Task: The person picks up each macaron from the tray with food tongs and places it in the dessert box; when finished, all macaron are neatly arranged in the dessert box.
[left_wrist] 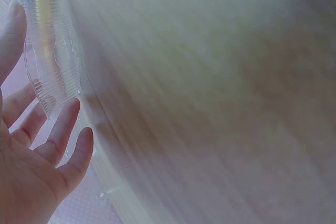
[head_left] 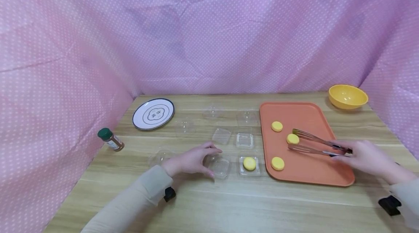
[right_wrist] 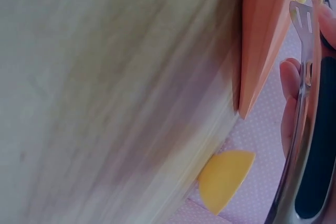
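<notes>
My right hand (head_left: 368,158) grips metal tongs (head_left: 311,150) with dark handles over the orange tray (head_left: 307,173). The tongs' spread tips lie on either side of a yellow macaron (head_left: 292,139); whether they touch it I cannot tell. Two other macarons, an upper one (head_left: 276,126) and a lower one (head_left: 278,163), lie on the tray. My left hand (head_left: 195,158) curves loosely, fingers apart, beside a clear plastic box (head_left: 220,168); in the left wrist view its fingertips are close to the ribbed box (left_wrist: 52,51). Another clear box (head_left: 242,173) holds a macaron (head_left: 249,163).
Several clear plastic pieces, including a square box (head_left: 244,140) and a flat lid (head_left: 222,136), lie mid-table. A white plate (head_left: 144,115) and a green-capped bottle (head_left: 111,139) are at left. A yellow bowl (head_left: 348,97) sits at back right. Pink dotted cloth (head_left: 209,44) surrounds the table.
</notes>
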The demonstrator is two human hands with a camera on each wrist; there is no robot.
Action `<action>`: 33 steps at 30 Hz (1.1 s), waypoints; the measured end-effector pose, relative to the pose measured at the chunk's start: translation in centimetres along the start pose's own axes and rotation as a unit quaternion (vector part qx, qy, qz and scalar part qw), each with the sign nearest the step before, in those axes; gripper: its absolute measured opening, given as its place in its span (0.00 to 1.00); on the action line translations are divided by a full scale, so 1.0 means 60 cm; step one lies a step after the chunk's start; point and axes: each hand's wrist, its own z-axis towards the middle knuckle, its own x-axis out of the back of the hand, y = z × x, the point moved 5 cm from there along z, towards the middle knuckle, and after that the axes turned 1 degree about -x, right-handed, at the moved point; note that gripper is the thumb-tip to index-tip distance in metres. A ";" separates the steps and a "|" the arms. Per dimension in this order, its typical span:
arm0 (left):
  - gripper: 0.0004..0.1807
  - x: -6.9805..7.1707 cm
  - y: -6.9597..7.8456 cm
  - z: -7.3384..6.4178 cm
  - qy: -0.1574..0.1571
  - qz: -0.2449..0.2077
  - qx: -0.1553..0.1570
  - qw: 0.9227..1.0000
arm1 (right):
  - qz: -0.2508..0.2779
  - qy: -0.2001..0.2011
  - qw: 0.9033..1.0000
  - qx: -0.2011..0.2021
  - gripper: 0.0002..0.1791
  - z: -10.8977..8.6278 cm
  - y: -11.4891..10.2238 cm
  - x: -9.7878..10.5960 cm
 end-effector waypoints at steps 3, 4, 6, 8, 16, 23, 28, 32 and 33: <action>0.44 -0.001 -0.004 -0.001 0.002 0.003 0.007 1.000 | 0.013 -0.013 1.000 0.001 0.25 0.006 -0.003 -0.003; 0.44 -0.001 -0.004 -0.001 0.002 0.002 0.008 1.000 | 0.015 -0.016 1.000 0.003 0.26 0.008 -0.003 -0.004; 0.44 0.000 -0.005 -0.002 0.005 0.000 0.007 1.000 | 0.017 -0.019 1.000 0.005 0.25 0.012 -0.003 -0.005; 0.43 0.001 -0.004 -0.002 0.007 -0.002 0.006 1.000 | 0.016 -0.021 1.000 0.006 0.26 0.015 -0.001 -0.006; 0.43 0.001 -0.004 0.000 0.007 0.005 0.001 1.000 | 0.015 -0.029 0.999 0.011 0.28 0.022 0.010 -0.015; 0.43 -0.001 -0.003 -0.002 0.005 0.007 0.004 1.000 | 0.015 -0.044 0.999 0.005 0.28 0.021 0.012 -0.023; 0.44 -0.001 -0.002 -0.002 0.003 0.007 0.010 1.000 | 0.012 -0.030 0.999 0.013 0.27 0.020 0.009 -0.023; 0.44 0.000 -0.001 -0.001 0.004 0.001 0.009 1.000 | 0.012 -0.024 1.000 0.015 0.26 0.019 0.008 -0.022; 0.44 0.000 -0.001 -0.001 0.003 0.001 0.010 1.000 | 0.011 -0.024 1.000 0.014 0.26 0.018 0.008 -0.022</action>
